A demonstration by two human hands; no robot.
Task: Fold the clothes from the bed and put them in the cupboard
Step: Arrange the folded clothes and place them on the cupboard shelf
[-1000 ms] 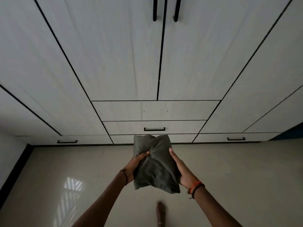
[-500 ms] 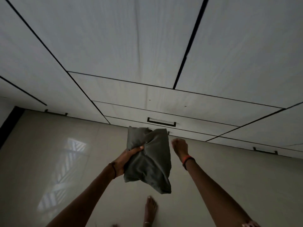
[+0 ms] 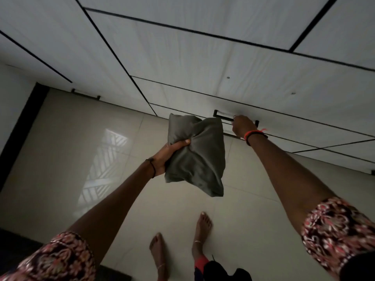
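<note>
Grey-green cloth, a folded garment (image 3: 195, 157), sits bunched in the left hand (image 3: 169, 157), thumb on top and fingers curled beneath. It hangs just left of the drawer, I'd guess to free the other arm. The right hand (image 3: 242, 126) is at the black drawer handle (image 3: 223, 117) low on the white cupboard (image 3: 182, 57), fingers hooked round the bar. Tiled floor (image 3: 81, 149) lies open between the bare feet (image 3: 204, 226) and the drawer front, probably room enough for it to slide out.

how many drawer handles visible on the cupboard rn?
3 handles: left handle low by the floor; middle handle, held by the right hand; edge handle cut off at far right. More may be out of frame.
</note>
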